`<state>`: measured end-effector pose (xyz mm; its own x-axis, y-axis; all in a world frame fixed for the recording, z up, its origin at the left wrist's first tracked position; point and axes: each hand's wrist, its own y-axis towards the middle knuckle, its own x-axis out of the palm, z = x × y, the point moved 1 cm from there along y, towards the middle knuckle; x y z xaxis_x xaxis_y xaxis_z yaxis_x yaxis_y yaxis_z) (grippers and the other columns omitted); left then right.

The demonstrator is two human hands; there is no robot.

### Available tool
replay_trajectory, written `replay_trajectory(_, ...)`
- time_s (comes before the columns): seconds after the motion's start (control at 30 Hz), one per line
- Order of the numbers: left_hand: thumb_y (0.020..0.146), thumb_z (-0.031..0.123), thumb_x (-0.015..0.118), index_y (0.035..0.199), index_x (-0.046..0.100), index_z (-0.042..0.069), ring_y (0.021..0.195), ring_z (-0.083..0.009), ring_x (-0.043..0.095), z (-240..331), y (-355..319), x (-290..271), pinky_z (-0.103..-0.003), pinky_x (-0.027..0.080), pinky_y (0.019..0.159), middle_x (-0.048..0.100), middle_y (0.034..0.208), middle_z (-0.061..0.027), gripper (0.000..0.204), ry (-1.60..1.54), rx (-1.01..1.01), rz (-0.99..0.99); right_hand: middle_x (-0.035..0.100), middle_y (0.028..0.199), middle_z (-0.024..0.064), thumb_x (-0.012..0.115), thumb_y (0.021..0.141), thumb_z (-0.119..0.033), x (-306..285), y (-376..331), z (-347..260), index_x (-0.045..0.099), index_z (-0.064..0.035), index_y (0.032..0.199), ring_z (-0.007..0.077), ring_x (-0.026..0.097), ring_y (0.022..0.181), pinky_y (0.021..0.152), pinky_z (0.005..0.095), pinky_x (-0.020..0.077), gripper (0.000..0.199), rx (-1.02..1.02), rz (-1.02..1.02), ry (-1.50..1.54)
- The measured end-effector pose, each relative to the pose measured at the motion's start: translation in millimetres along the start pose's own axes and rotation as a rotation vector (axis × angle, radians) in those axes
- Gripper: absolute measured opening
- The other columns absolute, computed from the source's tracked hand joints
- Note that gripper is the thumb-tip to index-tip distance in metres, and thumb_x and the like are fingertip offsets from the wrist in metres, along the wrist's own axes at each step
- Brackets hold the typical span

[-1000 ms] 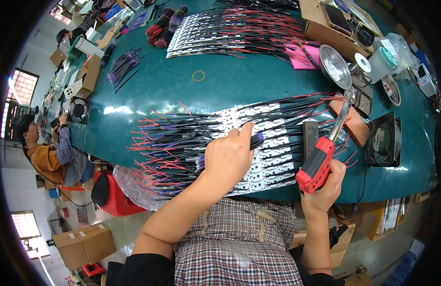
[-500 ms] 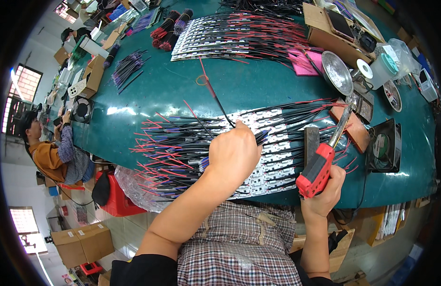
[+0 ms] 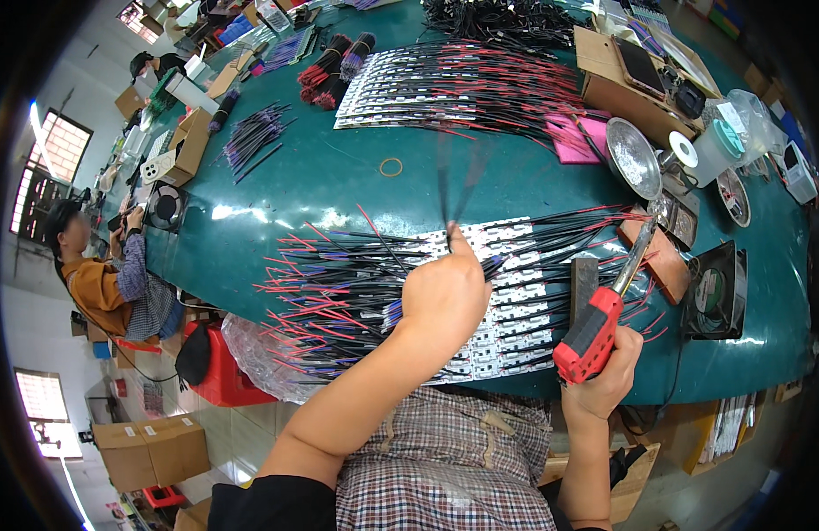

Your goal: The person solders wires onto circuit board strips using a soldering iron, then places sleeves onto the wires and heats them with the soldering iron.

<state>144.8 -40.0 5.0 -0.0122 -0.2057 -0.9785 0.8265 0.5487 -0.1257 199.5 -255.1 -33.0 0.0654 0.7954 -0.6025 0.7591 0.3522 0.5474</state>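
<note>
My left hand (image 3: 449, 288) is closed over the panel of small white circuit boards (image 3: 518, 310). A black wire (image 3: 446, 205), smeared by motion, stands up from between its thumb and fingers. Purple-tipped wires (image 3: 392, 312) stick out on both sides of this fist, so a bunch seems to lie in the palm. Rows of black wires with red ends (image 3: 307, 305) fan out left and right from the boards. Wrapped round the handle of a red and black soldering gun (image 3: 591, 334), my right hand (image 3: 606, 376) keeps its metal tip raised beside an orange-brown block (image 3: 654, 261).
A dark bar (image 3: 584, 288) rests on the panel's right side. Farther right are a small fan (image 3: 717, 292), a metal dish (image 3: 633, 159) and a solder spool (image 3: 683, 149). Another wired panel (image 3: 400, 88) lies at the back. A rubber band (image 3: 391, 167) is on the green table (image 3: 330, 168). One person (image 3: 108, 274) sits left.
The wire in my left hand has swung from leaning left to nearly upright and is blurred. My right hand keeps its hold on the soldering gun. The whole view has shifted slightly.
</note>
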Motion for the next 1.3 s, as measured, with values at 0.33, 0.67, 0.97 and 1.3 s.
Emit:
replay_trajectory(0.33, 0.091, 0.037, 0.068, 0.141, 0.045, -0.016, 0.077, -0.0407, 0.072, -39.9, -7.5, -4.9, -0.049, 0.058, 0.07, 0.071, 0.082, -0.0263, 0.076, -0.14, -0.098, -0.029, 0.057, 0.104, 0.0177, 0.083, 0.068, -0.004, -3.0, -2.0, 0.9, 0.054, -0.0014, 0.117, 0.0408, 0.058, 0.096, 0.083, 0.0456, 0.049, 0.056, 0.006, -0.037, -0.001)
replay_trajectory(0.67, 0.078, 0.011, 0.064, 0.127, 0.059, -0.013, 0.06, -0.0237, 0.071, 37.7, -48.7, -38.4, -0.035, 0.056, 0.05, 0.069, 0.074, -0.0126, 0.055, -0.099, 0.316, 0.289, 0.055, 0.108, 0.0171, 0.075, 0.068, 0.003, -2.6, -8.8, 5.0, 0.052, -0.0011, 0.122, 0.0408, 0.057, 0.099, 0.087, 0.0433, 0.0478, 0.059, 0.042, -0.034, -0.02)
replay_trajectory(0.97, 0.081, 0.009, 0.065, 0.083, 0.061, 0.002, 0.064, -0.0283, 0.073, -37.9, 23.9, 29.7, -0.036, 0.058, 0.054, 0.069, 0.074, -0.0141, 0.008, 0.012, -0.085, 0.364, 0.053, 0.107, 0.0178, 0.075, 0.068, 0.005, -2.4, -7.2, -0.3, 0.049, 0.0002, 0.12, 0.0412, 0.056, 0.099, 0.087, 0.0444, 0.0472, 0.058, 0.038, -0.051, -0.037)
replay_trajectory(1.3, 0.084, 0.01, 0.059, 0.079, 0.06, 0.008, 0.055, -0.0234, 0.069, -61.6, -4.6, 40.5, -0.035, 0.055, 0.046, 0.065, 0.068, -0.0087, 0.006, 0.081, 0.082, 0.503, 0.054, 0.11, 0.0203, 0.083, 0.072, -0.004, -10.8, -12.1, 8.6, 0.05, 0.0008, 0.124, 0.041, 0.057, 0.101, 0.088, 0.0458, 0.047, 0.061, -0.059, -0.006, -0.098)
